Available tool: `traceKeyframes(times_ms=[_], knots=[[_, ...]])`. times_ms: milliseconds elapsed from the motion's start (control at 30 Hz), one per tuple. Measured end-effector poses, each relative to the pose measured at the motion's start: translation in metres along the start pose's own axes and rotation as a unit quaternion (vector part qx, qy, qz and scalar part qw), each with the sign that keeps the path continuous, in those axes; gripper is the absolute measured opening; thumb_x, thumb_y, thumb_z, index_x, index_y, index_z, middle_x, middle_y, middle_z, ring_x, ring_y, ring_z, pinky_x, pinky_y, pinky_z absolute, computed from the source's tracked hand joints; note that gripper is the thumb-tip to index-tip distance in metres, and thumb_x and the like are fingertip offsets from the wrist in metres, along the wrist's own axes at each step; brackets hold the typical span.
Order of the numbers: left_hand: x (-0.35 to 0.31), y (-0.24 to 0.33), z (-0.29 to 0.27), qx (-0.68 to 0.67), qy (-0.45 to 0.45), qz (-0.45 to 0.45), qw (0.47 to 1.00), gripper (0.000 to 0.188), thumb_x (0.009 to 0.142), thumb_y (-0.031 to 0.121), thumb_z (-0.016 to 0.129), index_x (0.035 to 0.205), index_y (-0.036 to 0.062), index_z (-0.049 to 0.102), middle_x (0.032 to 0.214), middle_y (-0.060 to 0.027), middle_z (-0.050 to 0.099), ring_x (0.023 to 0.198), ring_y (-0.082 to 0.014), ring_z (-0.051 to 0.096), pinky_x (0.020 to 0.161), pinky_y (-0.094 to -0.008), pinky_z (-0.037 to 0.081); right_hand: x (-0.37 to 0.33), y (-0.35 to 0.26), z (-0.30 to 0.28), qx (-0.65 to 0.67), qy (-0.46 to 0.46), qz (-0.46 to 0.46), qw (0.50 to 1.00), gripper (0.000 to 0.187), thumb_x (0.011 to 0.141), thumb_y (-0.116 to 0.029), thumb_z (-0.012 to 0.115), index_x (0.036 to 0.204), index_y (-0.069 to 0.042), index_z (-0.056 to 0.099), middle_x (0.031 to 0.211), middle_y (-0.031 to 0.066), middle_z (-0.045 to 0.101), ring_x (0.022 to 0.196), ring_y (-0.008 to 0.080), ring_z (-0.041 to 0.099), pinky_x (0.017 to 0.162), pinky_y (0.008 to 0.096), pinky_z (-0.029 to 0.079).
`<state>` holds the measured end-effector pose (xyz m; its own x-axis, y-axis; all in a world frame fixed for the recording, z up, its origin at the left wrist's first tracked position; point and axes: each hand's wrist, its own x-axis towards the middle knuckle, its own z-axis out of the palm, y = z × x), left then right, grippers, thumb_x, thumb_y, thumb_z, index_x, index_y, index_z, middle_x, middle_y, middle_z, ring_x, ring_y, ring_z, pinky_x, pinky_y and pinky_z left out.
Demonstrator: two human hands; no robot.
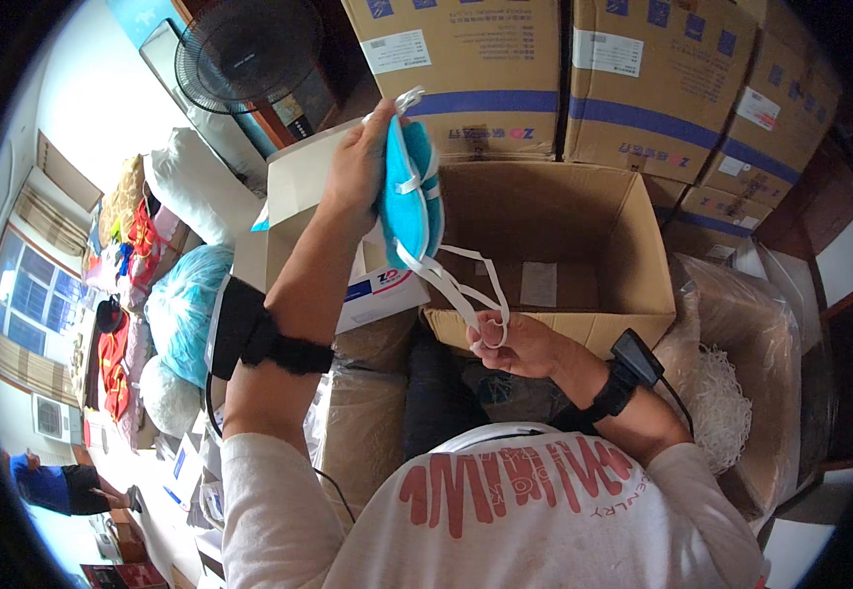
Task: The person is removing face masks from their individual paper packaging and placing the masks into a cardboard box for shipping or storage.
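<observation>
My left hand (356, 162) is raised at the upper middle and closed around a bundle of blue face masks (409, 211) with white edges. A white band crosses the bundle, and a tuft of white ends (410, 97) sticks out above my fingers. From its lower end, long white straps (446, 286) run down to my right hand (522, 344). The fingers of that hand are pinched on the strap loops, in front of the open cardboard box (632, 245). Below my left wrist, an open white carton (379, 296) is partly hidden by my forearm.
Large sealed cardboard boxes (485, 83) are stacked behind the open box. At my right, a plastic-lined box holds a heap of white straps (721, 402). On the left are a bag of blue items (189, 309), a black fan (247, 54) and another person (58, 483) farther off.
</observation>
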<state>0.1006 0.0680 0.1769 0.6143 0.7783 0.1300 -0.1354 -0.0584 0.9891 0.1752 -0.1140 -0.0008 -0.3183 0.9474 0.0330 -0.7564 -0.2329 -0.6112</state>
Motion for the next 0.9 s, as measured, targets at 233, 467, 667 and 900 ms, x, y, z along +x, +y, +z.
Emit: traceKeyframes(times_ms=[233, 467, 667, 900], knots=[[0.007, -0.024, -0.081, 0.172, 0.017, 0.072, 0.982, 0.043, 0.087, 0.042, 0.043, 0.095, 0.0027, 0.058, 0.075, 0.0001, 0.052, 0.064, -0.0068, 0.047, 0.056, -0.02, 0.04, -0.02, -0.018, -0.009, -0.093, 0.112, -0.011, 0.989, 0.025, 0.086, -0.029, 0.051, 0.089, -0.005, 0.053, 0.071, -0.0028, 0.043, 0.059, 0.0036, 0.036, 0.047, 0.0158, 0.03], [-0.019, -0.037, -0.106, 0.207, 0.071, 0.106, 0.97, 0.043, 0.09, 0.037, 0.038, 0.115, 0.0039, 0.049, 0.085, -0.0033, 0.054, 0.072, -0.0085, 0.048, 0.064, -0.0199, 0.041, -0.023, -0.045, 0.015, -0.244, 0.122, 0.022, 0.962, 0.029, 0.088, -0.028, 0.048, 0.095, -0.001, 0.053, 0.068, -0.0048, 0.042, 0.058, 0.0022, 0.034, 0.049, 0.0154, 0.028], [-0.029, -0.055, -0.115, 0.399, 0.058, 0.155, 0.902, 0.036, 0.085, 0.024, 0.052, 0.115, 0.0025, 0.049, 0.075, -0.0127, 0.059, 0.065, -0.0159, 0.055, 0.062, -0.0292, 0.045, -0.016, -0.049, 0.021, -0.428, 0.043, 0.076, 0.899, 0.027, 0.088, -0.027, 0.048, 0.088, -0.001, 0.056, 0.069, -0.0033, 0.047, 0.059, 0.0056, 0.04, 0.052, 0.0201, 0.035], [-0.096, -0.071, -0.019, 0.482, -0.415, -0.044, 0.77, 0.063, 0.071, 0.059, 0.053, 0.105, 0.006, 0.053, 0.08, -0.0217, 0.059, 0.077, -0.0355, 0.058, 0.068, -0.0403, 0.044, -0.004, -0.054, 0.042, -0.698, 0.049, 0.062, 0.712, 0.02, 0.085, -0.019, 0.047, 0.086, 0.0, 0.053, 0.075, 0.0171, 0.057, 0.068, 0.0267, 0.055, 0.061, 0.035, 0.042]])
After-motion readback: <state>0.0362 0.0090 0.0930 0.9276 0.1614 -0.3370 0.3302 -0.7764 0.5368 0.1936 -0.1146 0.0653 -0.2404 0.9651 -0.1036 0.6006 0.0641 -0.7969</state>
